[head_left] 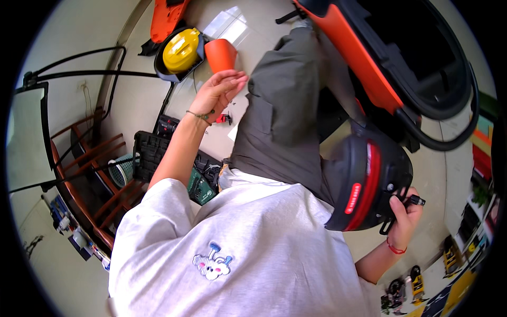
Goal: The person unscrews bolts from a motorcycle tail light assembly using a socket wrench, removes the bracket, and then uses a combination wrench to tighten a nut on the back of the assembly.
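A black helmet [348,169] with a red stripe rests against my lap at the right. My right hand [405,214], with a red cord on the wrist, grips its edge beside black straps. A small black buckle [417,200] pokes out past the fingers. My left hand [221,91] is raised at upper left with nothing in it, fingers loosely stretched and slightly bent. It wears a green beaded bracelet [200,115]. An orange cup-like object [221,55] sits just beyond the left fingertips.
A yellow hard hat [181,50] lies in a dark container. An orange and black machine [364,58] stands at upper right. Black tool case [150,156], green box [200,187], wooden chair [100,203] and teal basket [122,169] are at left. Shelves [470,227] line the right.
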The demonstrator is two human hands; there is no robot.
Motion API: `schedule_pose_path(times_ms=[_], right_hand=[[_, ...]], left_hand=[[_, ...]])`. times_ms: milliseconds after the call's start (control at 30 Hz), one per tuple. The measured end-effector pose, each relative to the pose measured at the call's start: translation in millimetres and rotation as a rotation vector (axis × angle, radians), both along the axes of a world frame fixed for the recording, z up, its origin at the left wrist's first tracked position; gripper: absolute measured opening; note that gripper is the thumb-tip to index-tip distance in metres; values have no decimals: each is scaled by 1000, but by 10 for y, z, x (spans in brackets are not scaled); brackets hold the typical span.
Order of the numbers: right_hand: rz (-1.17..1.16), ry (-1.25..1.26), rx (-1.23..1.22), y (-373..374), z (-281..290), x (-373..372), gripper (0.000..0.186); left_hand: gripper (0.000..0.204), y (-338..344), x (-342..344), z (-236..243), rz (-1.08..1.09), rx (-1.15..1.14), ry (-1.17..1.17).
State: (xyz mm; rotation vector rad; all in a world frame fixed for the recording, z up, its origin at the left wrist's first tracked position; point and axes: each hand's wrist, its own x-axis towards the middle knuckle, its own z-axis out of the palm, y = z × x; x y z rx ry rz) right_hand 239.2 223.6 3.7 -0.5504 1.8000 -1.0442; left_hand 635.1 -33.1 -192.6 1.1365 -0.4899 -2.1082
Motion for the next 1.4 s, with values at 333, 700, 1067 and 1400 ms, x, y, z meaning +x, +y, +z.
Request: schedule_pose_path(times_ms=[333, 700, 1067, 1400], right_hand=[[-160, 99, 179, -194, 83, 20, 20], [-260, 237, 311, -312, 339, 134, 29], [-282, 287, 366, -563, 359, 357, 19], [-301, 142, 266, -554, 141, 445, 21]], left_hand=[[9, 830, 1418, -2807, 241, 547, -478], [14, 1183, 1281, -4305, -248, 410, -866], [40, 1079, 1523, -4442, -295, 516, -1022], [32, 704, 2158, -4658, -597, 68, -904]])
